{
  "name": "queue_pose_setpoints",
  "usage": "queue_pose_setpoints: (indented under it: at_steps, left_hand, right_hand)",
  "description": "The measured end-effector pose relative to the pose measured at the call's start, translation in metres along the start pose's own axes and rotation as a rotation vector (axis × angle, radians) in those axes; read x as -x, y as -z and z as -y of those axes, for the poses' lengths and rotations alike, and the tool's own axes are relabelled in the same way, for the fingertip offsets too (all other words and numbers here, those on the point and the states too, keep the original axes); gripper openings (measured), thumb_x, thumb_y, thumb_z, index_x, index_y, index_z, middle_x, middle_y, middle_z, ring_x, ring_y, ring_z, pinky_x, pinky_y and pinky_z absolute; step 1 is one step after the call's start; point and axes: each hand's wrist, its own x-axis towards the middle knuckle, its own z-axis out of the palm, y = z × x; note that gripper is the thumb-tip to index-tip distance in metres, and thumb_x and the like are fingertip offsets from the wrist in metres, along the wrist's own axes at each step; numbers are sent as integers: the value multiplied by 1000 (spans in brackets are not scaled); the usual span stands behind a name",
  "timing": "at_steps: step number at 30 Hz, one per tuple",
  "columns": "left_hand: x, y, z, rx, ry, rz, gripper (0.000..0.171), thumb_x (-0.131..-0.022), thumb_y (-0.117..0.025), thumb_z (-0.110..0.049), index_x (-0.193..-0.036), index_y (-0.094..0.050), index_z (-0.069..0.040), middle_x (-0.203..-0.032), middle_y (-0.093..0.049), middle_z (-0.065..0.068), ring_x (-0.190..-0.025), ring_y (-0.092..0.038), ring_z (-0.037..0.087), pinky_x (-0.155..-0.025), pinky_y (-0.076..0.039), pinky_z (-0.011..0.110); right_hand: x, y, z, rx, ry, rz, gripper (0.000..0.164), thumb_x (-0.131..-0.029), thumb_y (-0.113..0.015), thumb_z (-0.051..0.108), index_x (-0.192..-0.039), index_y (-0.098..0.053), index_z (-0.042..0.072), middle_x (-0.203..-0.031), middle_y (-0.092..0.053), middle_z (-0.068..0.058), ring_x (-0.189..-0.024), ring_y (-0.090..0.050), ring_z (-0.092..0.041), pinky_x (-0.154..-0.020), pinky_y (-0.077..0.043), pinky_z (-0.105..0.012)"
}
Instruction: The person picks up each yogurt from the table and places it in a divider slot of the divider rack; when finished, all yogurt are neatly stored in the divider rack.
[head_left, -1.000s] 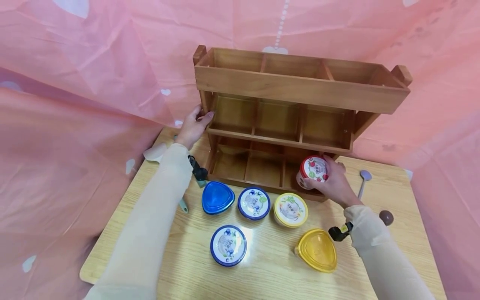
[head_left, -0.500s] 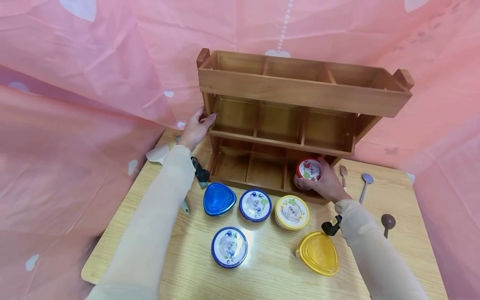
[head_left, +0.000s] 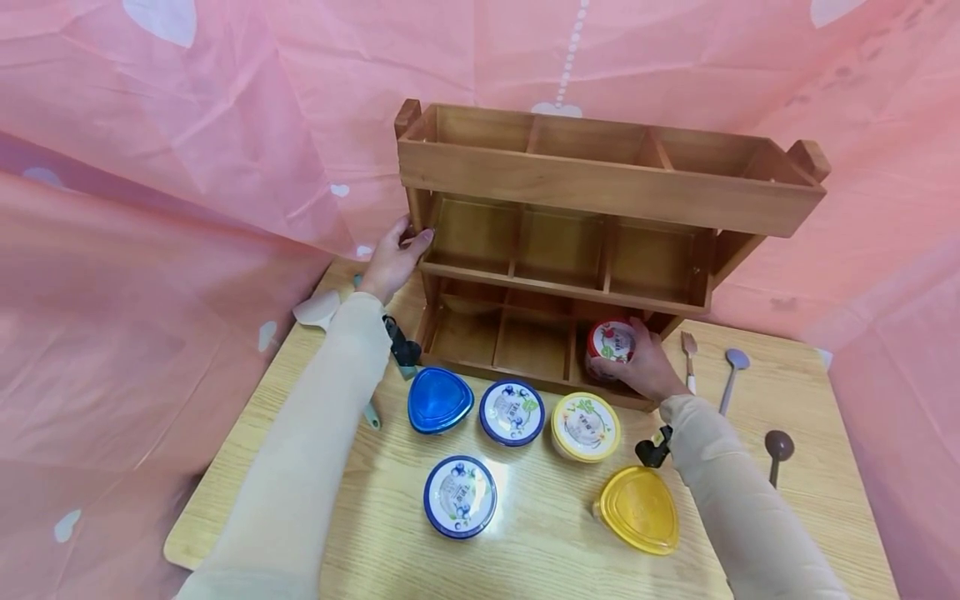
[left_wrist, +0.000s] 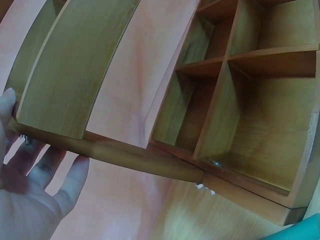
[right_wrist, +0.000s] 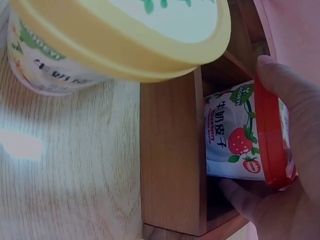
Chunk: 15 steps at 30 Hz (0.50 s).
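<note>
A wooden three-tier rack (head_left: 600, 185) with divided compartments stands at the back of the table. My left hand (head_left: 392, 265) grips its left side at the middle tier; in the left wrist view the thumb and fingers lie around the wooden side rail (left_wrist: 125, 157). My right hand (head_left: 651, 367) holds a red-lidded strawberry tub (head_left: 611, 340) in the bottom tier's right compartment. In the right wrist view the thumb is over the tub's red lid (right_wrist: 270, 135) and the fingers pass below it. The tub stands behind the tier's front board (right_wrist: 170, 160).
In front of the rack lie a blue triangular container (head_left: 439, 401), two blue-lidded tubs (head_left: 512, 412), a yellow-lidded tub (head_left: 586, 427) and a yellow triangular container (head_left: 638, 510). At right are a fork (head_left: 689, 354), a lilac spoon (head_left: 737, 360) and a brown spoon (head_left: 778, 446). A spatula (head_left: 317, 309) lies left.
My right hand has moved the strawberry tub left and deeper into the bottom right compartment. The left hand keeps its hold on the rack. The head view has shifted slightly.
</note>
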Motion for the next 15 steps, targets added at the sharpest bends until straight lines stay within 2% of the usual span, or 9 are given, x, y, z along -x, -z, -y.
queue_pose_setpoints:
  at_steps: [3, 10, 15]
  left_hand:
    - [-4, 0, 4, 14, -6, -11, 59, -103, -51, -25, -157, -27, -16, -153, -39, 13, -142, -39, 27, -118, -34, 41]
    - [-23, 2, 26, -2, -23, -23, 62, -102, -51, -36, -157, -26, -25, -155, -37, 7, -143, -38, 23, -118, -34, 40]
    - [-26, 1, 31, -2, -33, -31, 62, -101, -53, -36, -156, -28, -25, -153, -40, 7, -142, -39, 23, -118, -35, 40]
  right_hand:
    - [0, 1, -1, -2, 1, 6, 107, -81, -79, 42, -154, -12, -1, -140, -31, -34, -126, -35, -47, -109, -33, -63]
    - [1, 3, 1, -6, 24, 1, 108, -81, -80, 40, -153, -12, -2, -141, -32, -33, -128, -34, -48, -110, -32, -63]
    - [3, 6, 3, -11, 55, -35, 111, -79, -82, 41, -154, -11, -1, -140, -38, -31, -125, -41, -46, -110, -33, -62]
